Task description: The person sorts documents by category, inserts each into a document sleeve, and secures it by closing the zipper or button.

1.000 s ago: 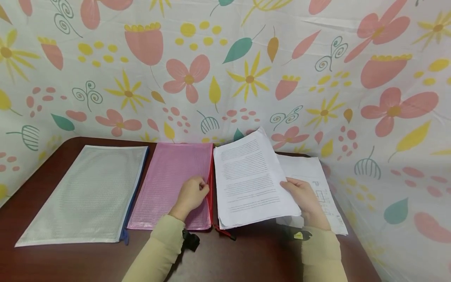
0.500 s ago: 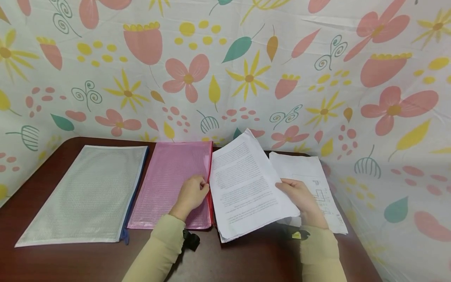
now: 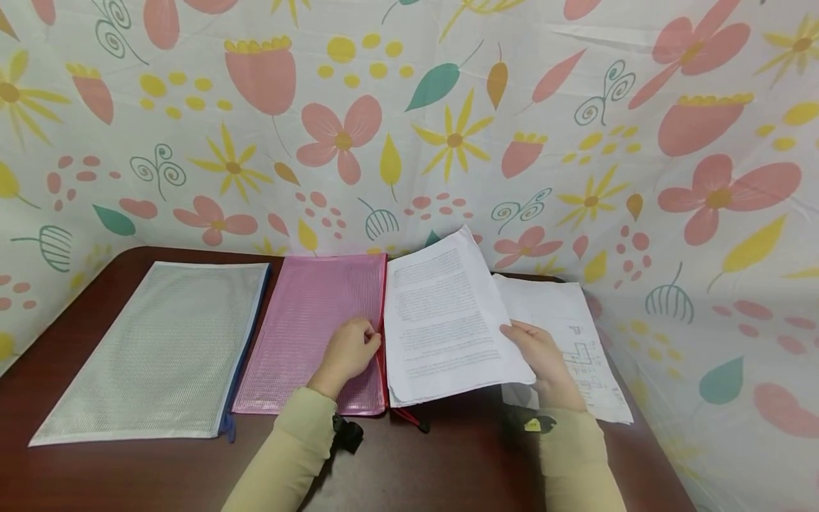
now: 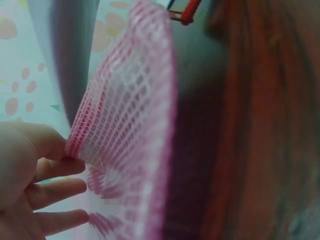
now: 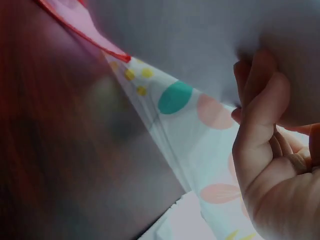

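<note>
A pink mesh zip pouch (image 3: pixel 313 299) with a red zip edge lies on the table. At that edge my left hand (image 3: pixel 348 352) pinches the pouch's upper layer between thumb and forefinger. In the left wrist view the mesh (image 4: pixel 127 95) bows up from the pinch, the other fingers spread below it. A stack of printed paper sheets (image 3: pixel 441 313) is raised at a slant, its left edge right at the red zip. My right hand (image 3: pixel 540 355) grips the stack's right side, thumb on top. From beneath, the right wrist view shows curled fingers (image 5: pixel 265 95) against the paper's underside.
On the left lies a whitish mesh zip pouch (image 3: pixel 160 348) with a blue zip edge. More sheets with drawings (image 3: pixel 591 355) lie at the right, partly behind my right hand. A red zip cord (image 3: pixel 409 418) hangs near the pink pouch's lower corner. Flower-printed cloth (image 3: pixel 409 142) borders the table.
The paper stack slid left and toward me, its lower corner dropping over the zip cord, then rose back. My right hand has shifted slightly left overall; my left hand keeps its place.
</note>
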Demonstrator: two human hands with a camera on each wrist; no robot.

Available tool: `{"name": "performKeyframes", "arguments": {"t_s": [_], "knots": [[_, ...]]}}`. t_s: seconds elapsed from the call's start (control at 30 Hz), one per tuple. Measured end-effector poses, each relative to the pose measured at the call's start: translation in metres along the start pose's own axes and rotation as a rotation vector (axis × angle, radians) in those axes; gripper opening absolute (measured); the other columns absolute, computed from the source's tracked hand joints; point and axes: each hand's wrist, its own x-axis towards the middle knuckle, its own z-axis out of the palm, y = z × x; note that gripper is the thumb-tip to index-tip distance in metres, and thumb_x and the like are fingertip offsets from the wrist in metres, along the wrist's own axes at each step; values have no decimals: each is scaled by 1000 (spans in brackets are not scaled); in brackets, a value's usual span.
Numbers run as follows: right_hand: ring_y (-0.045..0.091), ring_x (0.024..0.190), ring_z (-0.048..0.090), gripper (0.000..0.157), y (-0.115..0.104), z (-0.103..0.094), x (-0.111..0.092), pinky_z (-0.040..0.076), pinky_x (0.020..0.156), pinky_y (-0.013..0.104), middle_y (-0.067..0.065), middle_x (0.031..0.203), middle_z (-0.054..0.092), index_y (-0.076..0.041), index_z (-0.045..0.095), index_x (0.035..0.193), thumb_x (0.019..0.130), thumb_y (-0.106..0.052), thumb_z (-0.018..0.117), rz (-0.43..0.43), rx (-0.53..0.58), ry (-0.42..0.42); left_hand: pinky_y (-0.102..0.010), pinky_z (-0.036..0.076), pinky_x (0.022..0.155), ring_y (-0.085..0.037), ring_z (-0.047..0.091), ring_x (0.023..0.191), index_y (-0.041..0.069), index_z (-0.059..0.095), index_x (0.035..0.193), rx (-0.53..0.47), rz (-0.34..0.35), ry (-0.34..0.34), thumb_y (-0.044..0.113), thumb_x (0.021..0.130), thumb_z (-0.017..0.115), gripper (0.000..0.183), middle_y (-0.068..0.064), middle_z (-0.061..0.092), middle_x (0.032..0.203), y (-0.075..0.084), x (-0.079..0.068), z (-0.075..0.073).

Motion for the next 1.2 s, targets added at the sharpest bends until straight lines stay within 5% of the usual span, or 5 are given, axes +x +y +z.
{"name": "performKeyframes", "arguments": {"t_s": [0.3, 0.5, 0.8, 1.0, 1.2], "knots": [[9, 76, 69, 46, 5, 12, 9, 57, 65, 26, -7, 88, 70, 3, 47, 135, 98, -25, 50, -10, -58, 133, -39, 48, 79, -28, 61, 88, 7, 60, 72, 10, 9, -45, 15, 87, 62, 17, -12, 66, 95, 1, 1, -1], [9, 77, 70, 43, 8, 16, 12, 58, 66, 27, 3, 100, 70, -2, 51, 134, 97, -25, 50, -14, -119, 201, -40, 50, 86, -30, 62, 101, 6, 62, 73, -26, 9, -78, 14, 87, 62, 16, -18, 63, 120, 0, 2, -4], [7, 75, 69, 42, 10, 19, 12, 57, 64, 25, 6, 103, 70, -2, 52, 133, 97, -24, 50, -35, -148, 225, -39, 51, 81, -27, 63, 96, 5, 65, 76, -77, -14, -94, 14, 88, 61, 15, -19, 63, 121, -2, 3, -7], [7, 73, 69, 41, 9, 27, 10, 57, 62, 23, -6, 88, 69, 1, 51, 132, 98, -22, 49, -49, -59, 212, -32, 49, 68, -21, 60, 78, 5, 65, 76, -63, -11, -78, 14, 88, 60, 15, -13, 69, 97, 0, 3, -5], [8, 70, 68, 41, 10, 36, 11, 56, 60, 23, -6, 82, 69, 5, 51, 130, 98, -19, 50, -56, -3, 209, -25, 41, 55, -14, 47, 59, 7, 62, 75, -90, -48, -59, 13, 89, 57, 16, -3, 57, 67, 2, 5, -5]]}}
